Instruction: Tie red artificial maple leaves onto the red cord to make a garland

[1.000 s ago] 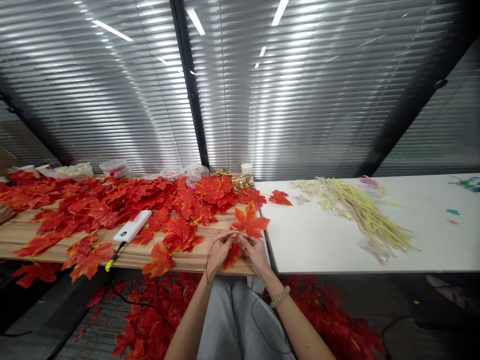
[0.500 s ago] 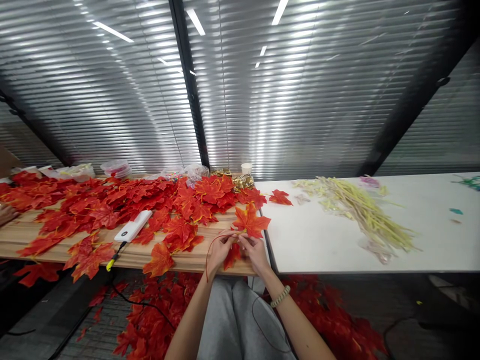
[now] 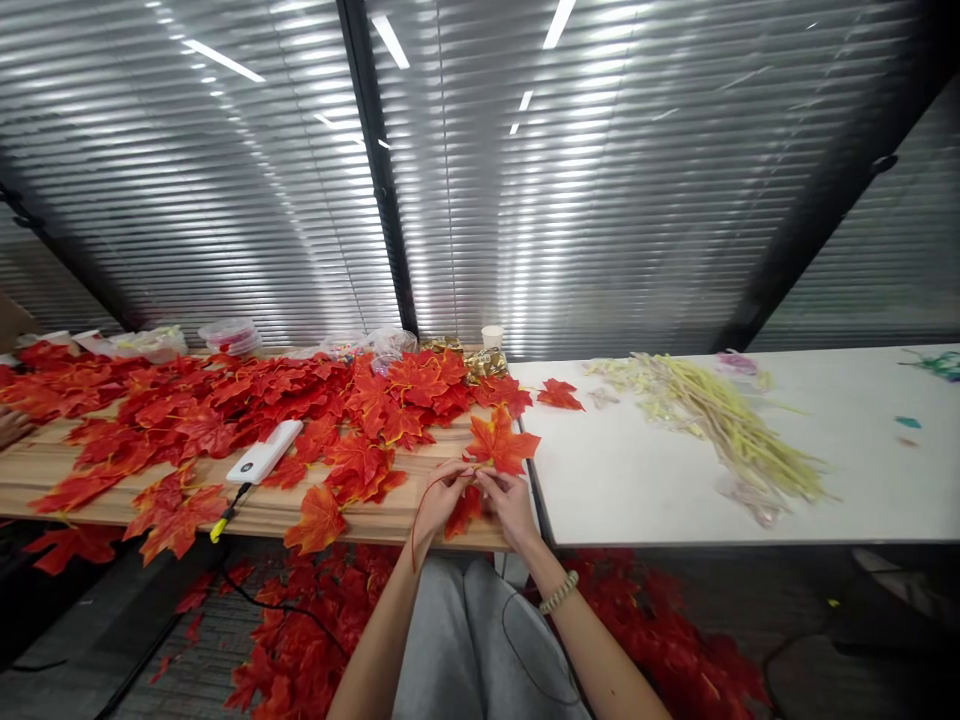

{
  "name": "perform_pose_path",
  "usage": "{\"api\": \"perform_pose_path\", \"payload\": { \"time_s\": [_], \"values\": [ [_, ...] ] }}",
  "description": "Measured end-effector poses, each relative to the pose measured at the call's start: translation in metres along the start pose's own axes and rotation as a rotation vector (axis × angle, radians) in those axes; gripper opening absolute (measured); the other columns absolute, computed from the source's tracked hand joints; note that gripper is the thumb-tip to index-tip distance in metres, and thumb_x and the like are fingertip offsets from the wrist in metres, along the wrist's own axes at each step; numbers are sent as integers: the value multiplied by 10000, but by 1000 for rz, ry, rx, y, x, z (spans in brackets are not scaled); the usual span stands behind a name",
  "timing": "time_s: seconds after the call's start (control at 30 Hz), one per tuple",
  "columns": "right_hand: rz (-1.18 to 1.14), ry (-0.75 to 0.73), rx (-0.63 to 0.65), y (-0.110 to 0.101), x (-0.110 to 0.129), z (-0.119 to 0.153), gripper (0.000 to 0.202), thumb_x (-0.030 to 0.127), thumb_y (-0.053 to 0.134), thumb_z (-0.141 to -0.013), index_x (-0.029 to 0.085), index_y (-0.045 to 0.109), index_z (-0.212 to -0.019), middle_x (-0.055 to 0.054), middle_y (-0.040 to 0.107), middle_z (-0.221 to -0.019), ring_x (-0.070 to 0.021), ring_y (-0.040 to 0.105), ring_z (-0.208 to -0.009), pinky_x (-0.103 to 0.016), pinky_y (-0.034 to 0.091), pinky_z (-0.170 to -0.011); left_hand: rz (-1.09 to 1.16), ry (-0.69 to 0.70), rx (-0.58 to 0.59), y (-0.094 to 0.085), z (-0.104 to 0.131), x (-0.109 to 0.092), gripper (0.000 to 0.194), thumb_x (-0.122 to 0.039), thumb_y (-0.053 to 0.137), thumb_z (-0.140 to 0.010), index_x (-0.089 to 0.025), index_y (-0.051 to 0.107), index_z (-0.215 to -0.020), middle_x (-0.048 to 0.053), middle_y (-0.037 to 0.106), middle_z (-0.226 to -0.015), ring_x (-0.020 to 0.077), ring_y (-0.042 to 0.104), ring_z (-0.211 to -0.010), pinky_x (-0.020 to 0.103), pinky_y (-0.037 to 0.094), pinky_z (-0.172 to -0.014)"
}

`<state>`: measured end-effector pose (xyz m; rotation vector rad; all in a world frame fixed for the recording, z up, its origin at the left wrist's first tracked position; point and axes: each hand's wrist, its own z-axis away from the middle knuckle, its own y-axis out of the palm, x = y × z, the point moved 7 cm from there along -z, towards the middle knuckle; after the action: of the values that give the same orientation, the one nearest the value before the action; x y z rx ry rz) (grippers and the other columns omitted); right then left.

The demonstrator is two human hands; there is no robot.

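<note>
My left hand [image 3: 441, 497] is closed in a pinch on a thin red cord [image 3: 415, 520], which loops back over the wrist. Close beside it, my right hand [image 3: 511, 505] pinches the cord's other stretch, fingertips almost touching the left ones. Just above both sets of fingertips lies an orange-red artificial maple leaf [image 3: 501, 440], its base at the fingers. Whether its stem is also gripped is hidden. A darker red leaf [image 3: 463, 512] shows below, between my hands. A beaded bracelet [image 3: 559, 593] circles my right wrist.
Many red leaves [image 3: 247, 395] cover the wooden table [image 3: 427, 525]. A white power bank [image 3: 264, 452] with a cable lies among them. Yellow strips [image 3: 739, 425] rest on the white table [image 3: 637, 500]. More leaves [image 3: 315, 620] lie on the floor. Another person's hand [image 3: 11, 425] is at far left.
Almost nothing differs. My hands keep the same pinch on the cord, with only a slight shift of the fingers and of the whole view.
</note>
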<state>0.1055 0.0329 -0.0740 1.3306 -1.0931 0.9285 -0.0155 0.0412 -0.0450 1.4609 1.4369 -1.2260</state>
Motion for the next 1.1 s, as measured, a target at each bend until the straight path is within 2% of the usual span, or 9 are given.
{"api": "perform_pose_path", "payload": {
  "time_s": [0.2,0.37,0.63,0.73,0.83,1.0,1.1],
  "values": [
    [-118,-6,-29,0,3,1,215,334,693,-637,142,627,-709,-33,649,-689,-123,577,-593,-222,432,-521,-8,-28,3,2,0,4,238,-367,552,-768,-158,660,-800,53,627,-855,162,568,-792,257,441,-736],
    [-125,-23,-30,0,6,1,227,334,688,-653,147,567,-701,-10,620,-647,-100,550,-530,-202,408,-478,-6,-28,28,4,0,4,223,-340,547,-773,-151,662,-798,52,629,-819,158,574,-745,250,446,-690],
    [-174,-15,-56,-1,8,3,311,341,700,-640,180,443,-707,51,553,-570,-80,504,-454,-190,387,-445,-40,8,121,10,1,-11,250,-330,515,-807,-148,680,-762,57,656,-771,172,576,-760,273,435,-742],
    [-176,-34,-66,-2,12,4,302,333,699,-642,182,449,-720,65,523,-561,-76,500,-451,-186,388,-444,-43,27,150,13,3,-17,263,-346,520,-805,-143,676,-746,65,649,-812,180,570,-820,279,424,-781],
    [-172,-42,-57,-1,13,4,294,330,693,-651,181,470,-772,64,525,-572,-81,510,-467,-188,397,-448,-13,23,136,13,4,-19,262,-374,549,-782,-142,671,-770,70,638,-861,181,565,-832,276,426,-773],
    [-115,12,-29,2,3,2,318,373,684,-651,178,460,-762,39,563,-570,-96,517,-458,-170,346,-374,-59,45,44,7,1,-19,318,-395,517,-796,-139,636,-650,53,604,-716,167,549,-750,263,420,-723],
    [-52,-15,4,3,1,4,300,391,667,-664,165,487,-742,5,605,-611,-107,544,-495,-197,416,-440,-81,30,-30,0,-1,-14,332,-413,504,-798,-140,592,-629,36,574,-673,148,522,-681,250,407,-670]
  ]
}}
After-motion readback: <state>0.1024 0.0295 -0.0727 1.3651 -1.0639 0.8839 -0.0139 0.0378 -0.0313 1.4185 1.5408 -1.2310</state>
